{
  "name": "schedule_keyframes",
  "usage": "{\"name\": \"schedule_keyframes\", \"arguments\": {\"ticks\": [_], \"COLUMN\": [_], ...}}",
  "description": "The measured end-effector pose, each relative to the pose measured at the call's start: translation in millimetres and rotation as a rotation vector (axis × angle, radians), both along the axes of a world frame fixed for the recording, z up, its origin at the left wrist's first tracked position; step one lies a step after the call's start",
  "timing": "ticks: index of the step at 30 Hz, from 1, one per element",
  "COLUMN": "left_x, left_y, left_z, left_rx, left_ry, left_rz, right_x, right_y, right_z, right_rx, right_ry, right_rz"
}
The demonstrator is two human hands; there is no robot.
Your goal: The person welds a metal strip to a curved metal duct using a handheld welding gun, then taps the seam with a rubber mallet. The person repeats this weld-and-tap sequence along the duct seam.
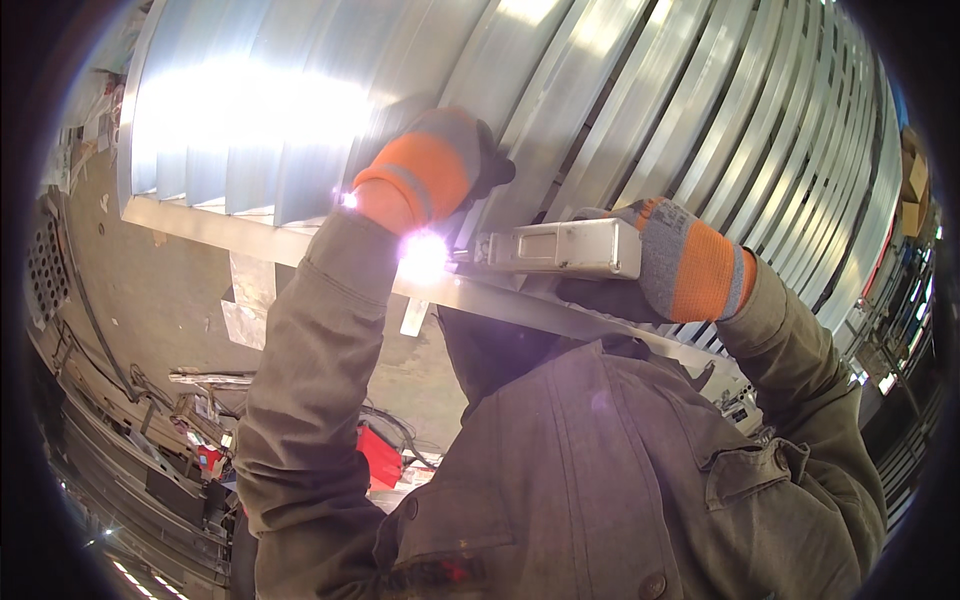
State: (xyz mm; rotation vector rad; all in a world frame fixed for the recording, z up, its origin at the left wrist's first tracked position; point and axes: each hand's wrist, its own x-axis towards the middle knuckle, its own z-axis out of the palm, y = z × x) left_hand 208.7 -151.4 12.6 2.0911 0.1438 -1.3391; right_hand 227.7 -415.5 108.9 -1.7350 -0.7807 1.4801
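Silver metal slats make up the wide panel (550, 100) that fills the upper part of the view, running away to the right with dark gaps between many of them. A pale metal rail (230, 230) closes the near edge. The right hand (690, 262), in a grey and orange glove, is wrapped around a boxy metal tool (575, 248) held just above the rail, its narrow end pointing left. Near that end burns a purple-white glow (423, 257), so bright that whether tip and metal touch cannot be told. The left hand (430, 165), gloved likewise, lies over the slats beyond the glow; whether its fingers grip anything cannot be told.

The left sleeve (320, 330) crosses in front of the rail and hides a stretch of it, while glare washes out the slats at upper left. Lower down, the brown jacket (560, 440) covers much of the floor (170, 290). Pale sheets (250, 290) lie there below the rail, and a red object (380, 458) shows beside the left sleeve. Farther left are a dark cable (85, 265) and a plate full of holes (47, 272). Cardboard boxes (912, 190) stand at the far right, past the panel.
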Motion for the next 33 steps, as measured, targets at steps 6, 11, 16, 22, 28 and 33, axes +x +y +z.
{"name": "schedule_keyframes", "arguments": {"ticks": [6, 11, 16, 22, 28, 33], "left_x": [3.4, 7.8, 10.3, 12.0, 2.6, 7.6], "left_y": [-6.6, -8.2, -9.2, -9.8, -13.3, -16.6], "left_z": [-7.2, -11.3, -7.7, -0.1, 3.6, 3.3], "left_rx": [0.072, 0.084, 0.106, 0.153, 0.196, 0.211], "left_ry": [0.053, 0.089, 0.094, 0.122, -0.016, 0.146], "left_rz": [0.104, 0.084, 0.033, -0.048, -0.083, 0.003], "right_x": [-9.2, -6.3, -5.5, 7.4, 17.4, 12.4], "right_y": [8.1, 17.6, 25.5, 3.2, -35.7, -59.6], "right_z": [0.5, 14.1, 19.9, 28.6, 52.4, 41.2], "right_rx": [-0.033, -0.216, -0.232, 0.107, 0.032, 0.007], "right_ry": [0.059, 0.044, -0.026, -0.182, -0.283, -0.17], "right_rz": [-0.067, -0.022, 0.054, 0.008, -0.029, -0.062]}}
